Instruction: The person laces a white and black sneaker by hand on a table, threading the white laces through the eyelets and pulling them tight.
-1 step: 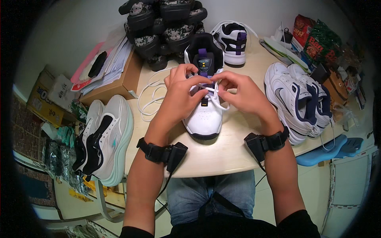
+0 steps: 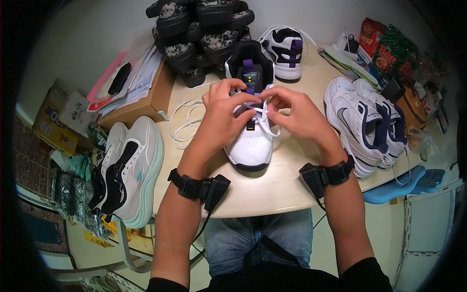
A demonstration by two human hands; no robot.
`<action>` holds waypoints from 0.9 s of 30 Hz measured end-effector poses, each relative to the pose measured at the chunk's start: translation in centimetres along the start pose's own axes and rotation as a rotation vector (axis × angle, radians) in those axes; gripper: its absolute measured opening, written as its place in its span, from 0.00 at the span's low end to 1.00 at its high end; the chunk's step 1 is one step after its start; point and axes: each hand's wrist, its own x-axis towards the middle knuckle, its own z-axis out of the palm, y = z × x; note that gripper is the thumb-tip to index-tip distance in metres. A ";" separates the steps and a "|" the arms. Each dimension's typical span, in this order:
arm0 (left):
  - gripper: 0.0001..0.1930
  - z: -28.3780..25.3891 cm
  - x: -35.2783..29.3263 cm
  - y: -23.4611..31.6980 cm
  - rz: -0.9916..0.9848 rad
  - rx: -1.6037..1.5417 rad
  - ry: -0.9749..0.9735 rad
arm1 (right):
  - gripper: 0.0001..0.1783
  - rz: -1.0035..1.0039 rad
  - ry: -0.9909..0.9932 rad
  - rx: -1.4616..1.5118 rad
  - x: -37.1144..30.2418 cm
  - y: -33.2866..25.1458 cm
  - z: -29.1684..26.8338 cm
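A white sneaker (image 2: 249,149) with a black toe edge and purple trim stands on the table, its toe toward me. Over its tongue, my left hand (image 2: 220,113) bends its fingers and thumb around the lacing, closed on the white shoelace (image 2: 271,129). From the other side my right hand (image 2: 300,116) pinches the same lace between thumb and forefinger, close to the eyelets. One lace loop hangs over the right of the toe. More loose lace (image 2: 181,127) lies curled on the table left of the shoe. My fingers partly hide the eyelets.
Behind stands a matching sneaker (image 2: 288,54) beside stacked camouflage-patterned slippers (image 2: 202,39). White-and-navy sneakers (image 2: 360,117) are at right, pale running shoes (image 2: 138,170) at the left edge. Papers fill a cardboard box (image 2: 141,104). A blue plastic seat (image 2: 396,187) shows beyond the table (image 2: 258,197).
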 end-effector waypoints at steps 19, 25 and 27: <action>0.06 1.2 0.1 -0.5 0.072 -0.006 -0.059 | 0.08 0.013 0.043 -0.167 -0.1 -0.5 0.5; 0.05 1.7 0.2 -0.4 0.027 -0.077 -0.053 | 0.09 0.114 -0.003 -0.206 -0.1 -0.7 0.5; 0.05 1.8 0.2 -1.0 -0.023 -0.141 -0.089 | 0.09 0.086 0.020 -0.189 -0.2 -0.5 0.6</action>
